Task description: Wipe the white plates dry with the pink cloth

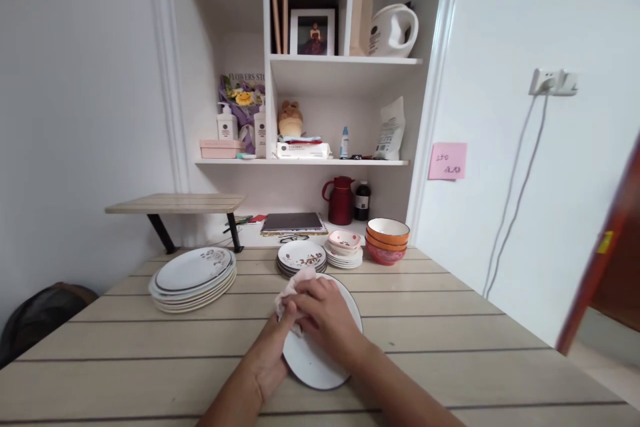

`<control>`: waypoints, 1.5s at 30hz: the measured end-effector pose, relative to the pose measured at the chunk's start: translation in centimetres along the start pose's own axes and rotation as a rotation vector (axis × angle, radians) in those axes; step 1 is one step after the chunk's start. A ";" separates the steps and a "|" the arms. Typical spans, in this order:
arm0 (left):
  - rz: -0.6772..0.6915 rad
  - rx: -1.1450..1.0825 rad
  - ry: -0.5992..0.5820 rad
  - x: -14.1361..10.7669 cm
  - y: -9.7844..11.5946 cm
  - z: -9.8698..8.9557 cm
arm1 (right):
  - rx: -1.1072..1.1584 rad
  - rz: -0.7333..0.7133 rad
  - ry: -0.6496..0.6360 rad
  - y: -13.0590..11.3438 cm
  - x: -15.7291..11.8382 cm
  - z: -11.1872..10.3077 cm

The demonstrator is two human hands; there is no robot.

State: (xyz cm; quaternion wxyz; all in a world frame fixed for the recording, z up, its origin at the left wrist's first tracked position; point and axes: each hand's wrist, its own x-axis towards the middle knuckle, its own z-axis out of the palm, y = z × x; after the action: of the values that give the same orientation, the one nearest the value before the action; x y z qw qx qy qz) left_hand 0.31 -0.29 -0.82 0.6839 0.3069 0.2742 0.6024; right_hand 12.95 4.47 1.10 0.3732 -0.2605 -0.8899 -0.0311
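A white plate with a dark rim (320, 363) is right in front of me, tilted a little over the wooden table. My left hand (274, 350) grips its left edge, thumb on top and the other fingers hidden under or behind it. On the plate's upper left part, my right hand (325, 313) presses a crumpled pale pink cloth or tissue (290, 290) with bent fingers. The left thumb lies close to the cloth. Just beyond stands a short stack of dark-rimmed plates with brown flowers (302, 255).
Larger plates (193, 273) are stacked at the left, near a small raised wooden stand (175, 203). Small dishes (344, 247) and orange and red bowls (387, 240) stand at the back right. Behind them are a laptop (293, 221), a red jug (341, 201) and shelves.
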 end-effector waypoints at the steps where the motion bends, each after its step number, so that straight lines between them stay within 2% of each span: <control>1: -0.005 0.003 0.008 0.0 0.1 0.0 | -0.026 0.022 -0.002 0.1 0.1 -0.1; 8: -0.056 -0.011 0.109 -0.1 0.9 0.4 | -0.210 0.249 0.000 2.5 -0.4 -1.3; 12: 0.021 -0.036 0.165 0.0 1.2 0.3 | -0.213 0.302 -0.053 3.3 -0.9 -1.5; 17: 0.053 -0.053 0.250 0.3 1.4 -0.2 | -0.134 0.318 -0.138 2.2 -1.1 -1.2; 20: 0.051 -0.074 0.271 0.5 1.4 -0.5 | -0.061 0.251 -0.201 1.0 -1.2 -1.0; 24: 0.031 -0.156 0.180 0.6 1.3 -0.7 | 0.046 0.084 -0.249 -0.6 -1.5 -0.9; 26: 0.011 -0.184 0.127 0.6 1.3 -0.6 | 0.059 0.050 -0.255 -1.0 -1.5 -0.8; 28: 0.002 -0.186 0.123 0.5 1.4 -0.5 | 0.038 0.070 -0.238 -0.8 -1.4 -0.9; 32: 0.009 -0.136 0.175 0.3 1.4 -0.2 | -0.100 0.251 -0.132 0.8 -1.1 -1.4; 36: -0.063 -0.101 0.110 0.3 1.0 0.0 | -0.203 0.352 0.005 2.2 -0.8 -2.0; 41: -0.134 -0.071 0.011 0.2 0.2 0.4 | -0.216 0.298 0.122 2.6 -0.3 -1.9; 45: -0.097 -0.089 -0.076 0.4 -0.4 0.2 | -0.119 0.150 0.105 1.6 0.1 -1.1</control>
State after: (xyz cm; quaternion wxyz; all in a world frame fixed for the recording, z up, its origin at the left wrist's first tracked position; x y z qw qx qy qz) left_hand 0.77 0.01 -0.93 0.7352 0.2851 0.2354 0.5682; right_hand 14.41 5.61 1.71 0.4045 -0.3460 -0.8437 -0.0698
